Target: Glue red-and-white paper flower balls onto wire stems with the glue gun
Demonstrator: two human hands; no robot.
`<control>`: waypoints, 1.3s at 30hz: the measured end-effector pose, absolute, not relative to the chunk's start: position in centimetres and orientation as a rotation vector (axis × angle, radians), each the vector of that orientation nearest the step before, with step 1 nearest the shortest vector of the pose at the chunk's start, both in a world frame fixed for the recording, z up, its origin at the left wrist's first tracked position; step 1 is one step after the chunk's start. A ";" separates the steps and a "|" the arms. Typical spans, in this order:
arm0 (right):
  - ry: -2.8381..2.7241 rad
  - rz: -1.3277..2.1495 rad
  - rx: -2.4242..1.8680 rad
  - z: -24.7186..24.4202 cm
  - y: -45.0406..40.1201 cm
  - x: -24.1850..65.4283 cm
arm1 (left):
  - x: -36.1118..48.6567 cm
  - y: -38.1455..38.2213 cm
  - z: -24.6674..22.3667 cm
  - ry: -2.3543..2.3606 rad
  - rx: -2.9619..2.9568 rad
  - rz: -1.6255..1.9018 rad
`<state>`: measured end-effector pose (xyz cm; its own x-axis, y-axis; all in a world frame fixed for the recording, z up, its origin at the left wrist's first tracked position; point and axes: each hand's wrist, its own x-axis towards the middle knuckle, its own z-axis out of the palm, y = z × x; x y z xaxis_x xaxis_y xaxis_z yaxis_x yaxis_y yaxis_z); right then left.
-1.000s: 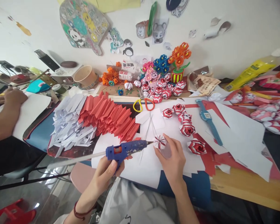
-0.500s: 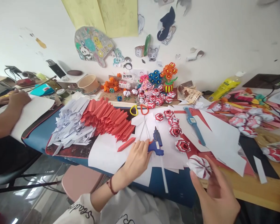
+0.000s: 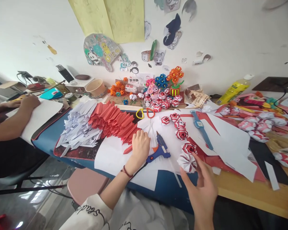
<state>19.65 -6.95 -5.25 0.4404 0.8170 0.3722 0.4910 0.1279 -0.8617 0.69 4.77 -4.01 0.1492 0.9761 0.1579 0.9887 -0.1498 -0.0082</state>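
My right hand (image 3: 201, 185) pinches a white folded-paper flower (image 3: 187, 163) with dark red lines, just in front of a red-and-white paper flower (image 3: 189, 148). My left hand (image 3: 140, 143) is over the near end of the red folded strips (image 3: 115, 121); its fingertips point away and what they touch is hidden. Beside it a blue glue gun (image 3: 160, 149) lies on white paper, its nozzle pointing to the back. More red-and-white flowers (image 3: 181, 133) form a row behind. Scissors (image 3: 146, 113) with yellow and orange handles lie beyond.
White folded strips (image 3: 80, 124) are heaped at the left. Another person's arm (image 3: 12, 124) rests on paper at the far left. A blue watch (image 3: 201, 129) and paper sheets lie right of centre. Finished flowers and a yellow bottle (image 3: 234, 90) stand along the back.
My left hand has let go of the glue gun, which now lies on the paper, and moved to the red strips. My right hand has carried the white flower left, towards the row.
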 end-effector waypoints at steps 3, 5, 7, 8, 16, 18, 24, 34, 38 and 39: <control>-1.246 0.362 -1.517 -5.7 -6.8 18.2 | 0.8 6.3 -4.4 -2.005 -2.280 -0.125; -1.285 0.378 -1.472 -5.9 -6.9 17.5 | 1.1 6.6 -4.5 -2.040 -2.267 -0.102; -1.293 0.400 -1.449 -6.0 -7.0 17.1 | 1.2 6.6 -4.3 -2.075 -2.254 -0.093; -1.291 0.409 -1.449 -6.0 -7.0 17.0 | 1.2 6.5 -4.1 -2.092 -2.250 -0.095; -1.245 0.427 -1.463 -5.9 -6.0 17.3 | 0.1 6.0 -3.0 -2.207 -2.274 -0.241; -1.246 0.439 -1.458 -6.0 -5.7 17.3 | -0.3 6.0 -2.8 -2.246 -2.264 -0.332; -1.256 0.480 -1.439 -5.7 -4.5 17.1 | -1.4 6.6 -1.8 -2.323 -2.322 -0.763; -1.223 0.463 -1.370 -3.9 -1.4 16.6 | -4.9 8.3 2.5 -1.801 -2.384 -2.745; -1.214 0.466 -1.346 -3.4 0.0 16.1 | -5.0 9.1 3.2 -1.580 -2.265 -3.092; -1.216 0.471 -1.344 -3.3 0.3 16.0 | -4.8 9.1 3.2 -1.541 -2.227 -3.111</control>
